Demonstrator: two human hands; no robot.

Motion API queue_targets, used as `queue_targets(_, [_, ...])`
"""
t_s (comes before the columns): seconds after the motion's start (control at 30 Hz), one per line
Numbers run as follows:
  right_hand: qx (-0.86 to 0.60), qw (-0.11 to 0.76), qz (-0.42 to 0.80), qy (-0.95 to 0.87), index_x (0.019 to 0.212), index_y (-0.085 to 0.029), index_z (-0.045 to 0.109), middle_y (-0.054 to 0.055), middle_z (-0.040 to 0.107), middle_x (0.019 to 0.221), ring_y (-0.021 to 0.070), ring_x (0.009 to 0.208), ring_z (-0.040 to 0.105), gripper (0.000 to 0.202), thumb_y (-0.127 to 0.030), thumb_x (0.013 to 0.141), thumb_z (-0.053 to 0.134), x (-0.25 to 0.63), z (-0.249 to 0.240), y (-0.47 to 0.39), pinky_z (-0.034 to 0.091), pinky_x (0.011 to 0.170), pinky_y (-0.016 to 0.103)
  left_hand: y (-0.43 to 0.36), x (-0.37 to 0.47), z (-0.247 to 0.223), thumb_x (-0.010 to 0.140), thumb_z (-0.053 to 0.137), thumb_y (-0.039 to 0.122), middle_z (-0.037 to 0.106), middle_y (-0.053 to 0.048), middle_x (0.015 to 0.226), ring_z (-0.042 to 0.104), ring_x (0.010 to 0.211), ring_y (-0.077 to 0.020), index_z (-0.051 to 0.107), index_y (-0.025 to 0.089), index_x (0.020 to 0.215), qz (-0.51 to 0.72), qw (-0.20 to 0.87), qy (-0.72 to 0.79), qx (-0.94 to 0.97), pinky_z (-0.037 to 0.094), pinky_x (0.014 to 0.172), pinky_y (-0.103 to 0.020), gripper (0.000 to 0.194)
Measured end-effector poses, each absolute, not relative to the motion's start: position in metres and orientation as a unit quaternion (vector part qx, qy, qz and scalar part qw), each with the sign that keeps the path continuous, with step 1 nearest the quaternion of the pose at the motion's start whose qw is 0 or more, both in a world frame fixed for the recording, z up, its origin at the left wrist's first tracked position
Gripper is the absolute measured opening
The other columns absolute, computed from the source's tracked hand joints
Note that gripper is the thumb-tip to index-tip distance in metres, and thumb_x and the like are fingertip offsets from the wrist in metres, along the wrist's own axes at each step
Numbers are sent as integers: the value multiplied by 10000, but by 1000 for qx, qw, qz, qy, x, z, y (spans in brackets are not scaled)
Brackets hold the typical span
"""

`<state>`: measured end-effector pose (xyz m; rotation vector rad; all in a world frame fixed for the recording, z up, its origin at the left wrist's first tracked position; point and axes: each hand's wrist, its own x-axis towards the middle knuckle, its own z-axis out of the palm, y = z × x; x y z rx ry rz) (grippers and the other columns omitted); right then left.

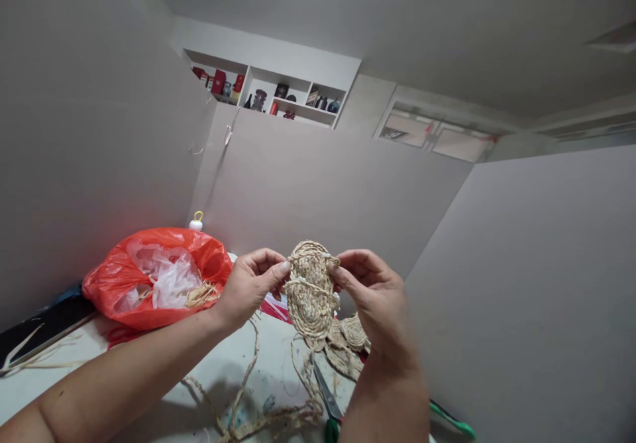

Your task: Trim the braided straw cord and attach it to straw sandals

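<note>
"While you hold one pad [312, 300] over the table [273, 363], labels?"
"Boxes [218, 81]: any print too small to read. Bag [114, 264], one; scissors [324, 390], one. Both grips pinched closed: your left hand [253, 281] on the pad's left edge, right hand [375, 291] on its right."

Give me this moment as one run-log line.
left hand: pinches woven piece at left edge | right hand: pinches its right edge | position: raised above table | nearby: scissors, red bag
</note>
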<state>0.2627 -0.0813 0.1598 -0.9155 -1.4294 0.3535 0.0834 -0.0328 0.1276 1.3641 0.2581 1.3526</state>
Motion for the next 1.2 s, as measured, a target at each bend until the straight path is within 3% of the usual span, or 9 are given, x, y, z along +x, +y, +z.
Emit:
queue_targets(0.2, [-390,635,181,-642,811,-206,672,-3,639,689,105,572,557,125,-265,714,725,268,159,-85,468,526,232,-30,83,128,734,684,335,560,15,601,482,507,-65,616,139,735,581,567,112,573,417,485,-205,208])
queue_targets(0.37, [-373,637,190,-647,832,-204,684,11,654,716,111,581,561,132,-252,717,725,269,159,-87,483,544,246,-29,84,125,744,676,330,601,-6,668,492,532,-63,658,132,885,580,568,122,571,432,498,-198,244])
queue_targets(0.8, [-314,638,295,-638,981,-238,648,25,654,869,111,660,567,270,-240,722,724,270,154,-74,468,499,209,-30,83,123,767,647,331,630,-21,642,499,518,-66,722,145,939,599,522,134,592,450,475,-187,264])
queue_targets(1.03, [-335,630,316,-625,931,-214,684,15,665,754,92,547,531,258,-262,688,754,275,148,-69,447,446,211,-27,84,122,779,639,349,629,-30,661,486,520,-62,717,153,975,584,535,125,598,434,474,-179,288])
queue_targets(1.2, [-344,652,294,-609,925,-210,680,15,672,765,85,562,534,254,-259,688,756,277,148,-65,461,489,211,-29,85,122,838,539,450,641,-74,811,526,592,-88,654,137,1087,599,531,124,586,442,471,-190,416])
